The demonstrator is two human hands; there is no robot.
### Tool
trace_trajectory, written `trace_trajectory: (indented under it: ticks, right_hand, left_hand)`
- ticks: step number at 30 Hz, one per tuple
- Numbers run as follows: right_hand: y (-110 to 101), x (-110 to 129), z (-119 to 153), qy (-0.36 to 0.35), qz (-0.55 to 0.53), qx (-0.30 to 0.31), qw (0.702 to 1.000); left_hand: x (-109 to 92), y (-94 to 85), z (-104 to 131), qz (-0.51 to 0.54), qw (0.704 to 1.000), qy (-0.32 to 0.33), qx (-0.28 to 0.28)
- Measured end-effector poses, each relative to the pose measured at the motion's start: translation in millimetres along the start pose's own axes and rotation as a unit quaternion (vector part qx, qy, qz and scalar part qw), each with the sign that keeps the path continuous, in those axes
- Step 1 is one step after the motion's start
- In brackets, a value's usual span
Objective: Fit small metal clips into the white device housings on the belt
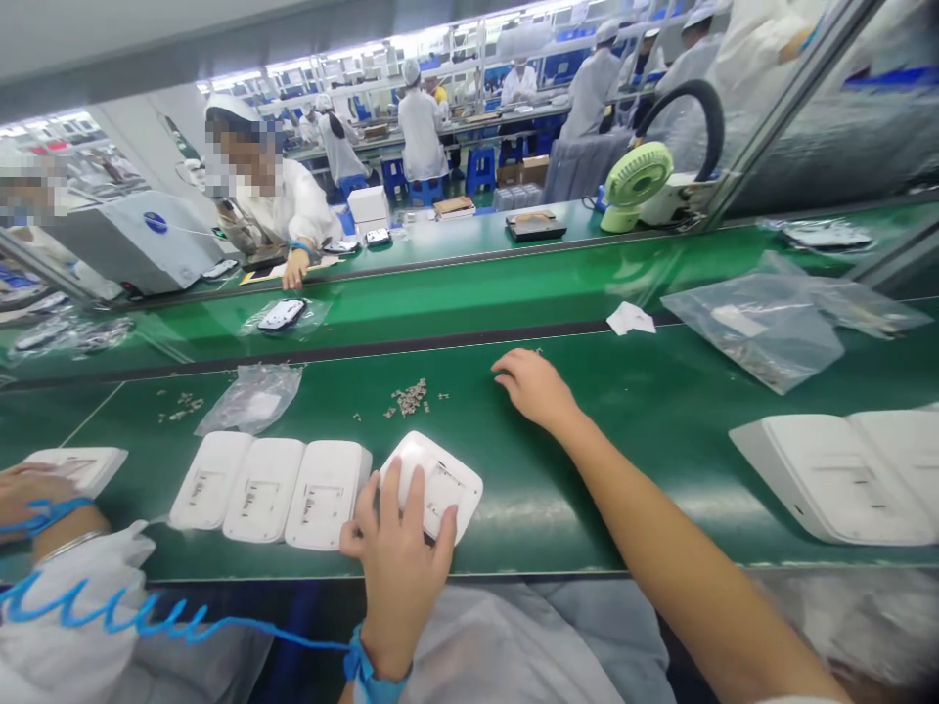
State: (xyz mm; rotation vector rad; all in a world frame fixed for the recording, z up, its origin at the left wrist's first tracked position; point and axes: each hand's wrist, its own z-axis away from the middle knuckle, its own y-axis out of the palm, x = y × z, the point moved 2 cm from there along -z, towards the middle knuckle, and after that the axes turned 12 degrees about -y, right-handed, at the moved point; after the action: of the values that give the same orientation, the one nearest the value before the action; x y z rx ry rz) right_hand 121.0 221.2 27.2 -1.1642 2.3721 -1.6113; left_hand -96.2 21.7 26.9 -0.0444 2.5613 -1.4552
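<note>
My left hand (400, 548) grips a white plastic housing (451, 479), with its fingers spread over the top and the thumb at the near right side. The housing is turned at an angle on the green work surface. A blue wrist strap (374, 675) with a coiled cord is on my left wrist. My right hand (534, 389) is over the bench, further forward and to the right, its fingers curled together. Whatever may be between its fingertips is hidden. A small pile of metal parts (411, 397) lies between the two hands' reach, beyond the housing.
Three white housings (253, 489) stand in a row left of my hand; more housings (858, 479) are at right. Plastic bags (253, 396) and a large bag of parts (755, 328) lie behind. A co-worker's hand (36, 489) is at far left, and another person reaches across the line.
</note>
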Motion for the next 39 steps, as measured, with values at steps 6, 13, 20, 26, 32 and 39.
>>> trace_trajectory:
  ticks: [6,13,20,26,32,39]
  right_hand:
    - [-28.2,-54.7,35.0,0.046,0.036,0.005,0.998]
    - [-26.3,-38.3,36.4,0.02,-0.048,0.009,0.999]
    - [-26.4,-7.3,32.9,0.026,-0.322,0.003,0.946]
    - [-16.8,-0.3,31.2,0.003,-0.323,0.03,0.946]
    - [-16.9,-5.1,27.2,-0.107,-0.174,-0.047,0.978]
    - [-37.8,7.7,46.8,-0.086,-0.123,-0.097,0.984]
  left_hand:
    - [-14.0,7.9,-1.0,0.03,0.999,0.011,0.008]
    - [-17.8,10.4,-0.3,0.032,0.999,0.031,-0.013]
    - [-23.9,6.9,1.4,0.037,0.999,-0.007,-0.002]
    - [-34.0,2.8,9.2,0.052,0.999,0.0,0.001]
    - [-44.9,0.3,10.7,0.051,0.999,0.005,-0.015]
    - [-33.1,-3.2,-5.2,0.025,0.999,-0.017,-0.017]
